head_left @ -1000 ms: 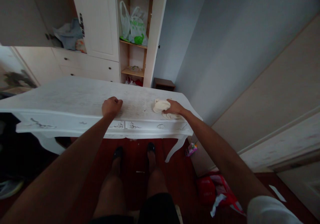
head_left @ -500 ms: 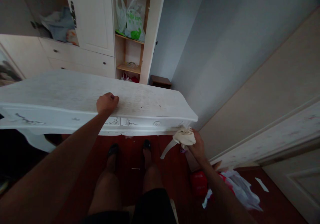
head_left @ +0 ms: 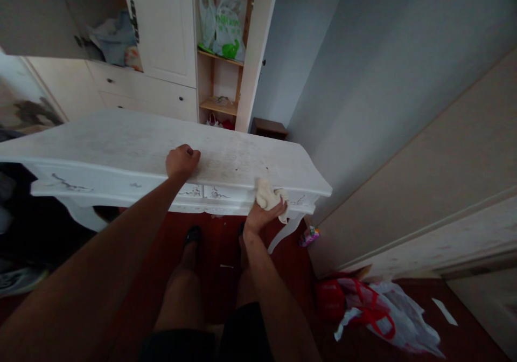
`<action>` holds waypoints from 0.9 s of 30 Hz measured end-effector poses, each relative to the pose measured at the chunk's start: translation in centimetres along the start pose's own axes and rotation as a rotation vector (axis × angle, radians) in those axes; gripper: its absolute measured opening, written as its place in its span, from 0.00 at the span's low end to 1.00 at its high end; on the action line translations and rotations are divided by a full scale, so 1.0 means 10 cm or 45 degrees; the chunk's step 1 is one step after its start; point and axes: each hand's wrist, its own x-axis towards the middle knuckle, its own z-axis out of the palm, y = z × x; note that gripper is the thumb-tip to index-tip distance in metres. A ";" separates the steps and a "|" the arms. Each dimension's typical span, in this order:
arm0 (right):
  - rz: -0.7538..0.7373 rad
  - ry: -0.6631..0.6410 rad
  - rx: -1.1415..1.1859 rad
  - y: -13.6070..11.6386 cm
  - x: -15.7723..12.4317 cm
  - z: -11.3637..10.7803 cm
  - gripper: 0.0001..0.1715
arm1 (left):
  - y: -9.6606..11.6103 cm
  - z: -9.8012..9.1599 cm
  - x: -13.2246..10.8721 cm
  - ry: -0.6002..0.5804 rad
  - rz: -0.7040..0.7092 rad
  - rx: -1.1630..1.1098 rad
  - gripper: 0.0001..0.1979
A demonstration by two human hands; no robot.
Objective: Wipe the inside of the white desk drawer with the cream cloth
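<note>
A white desk with carved drawer fronts stretches across in front of me, its top smudged with grey marks. My left hand rests on the desktop near the front edge, curled into a fist; whether anything is inside it cannot be seen. A cream cloth is bunched in my right hand, pressed against the front of the right drawer just below the top edge. Two small dark specks lie on the desktop beyond the cloth.
Behind the desk stands a white wardrobe, one section open with plastic bags on a shelf. A small brown cabinet sits by the wall. Red and clear bags lie on the floor at right, near a small pink box.
My right hand has moved left with the cloth, from the desk's right front corner onto the drawer front. My left hand stays on the desktop. The view has shifted slightly.
</note>
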 end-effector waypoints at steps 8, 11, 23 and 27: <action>-0.051 0.126 -0.114 -0.31 -0.30 0.08 0.26 | 0.01 0.01 0.01 -0.010 -0.009 0.003 0.15; -0.202 0.078 -0.149 -0.24 -0.29 -0.04 0.23 | -0.01 0.03 0.02 -0.001 -0.014 -0.002 0.15; -0.134 -0.488 0.037 0.35 -0.01 -0.63 0.29 | -0.02 0.05 0.02 0.025 -0.020 -0.041 0.14; 0.091 -0.418 0.186 0.48 0.12 -0.67 0.34 | -0.01 0.03 0.02 0.016 -0.009 -0.025 0.14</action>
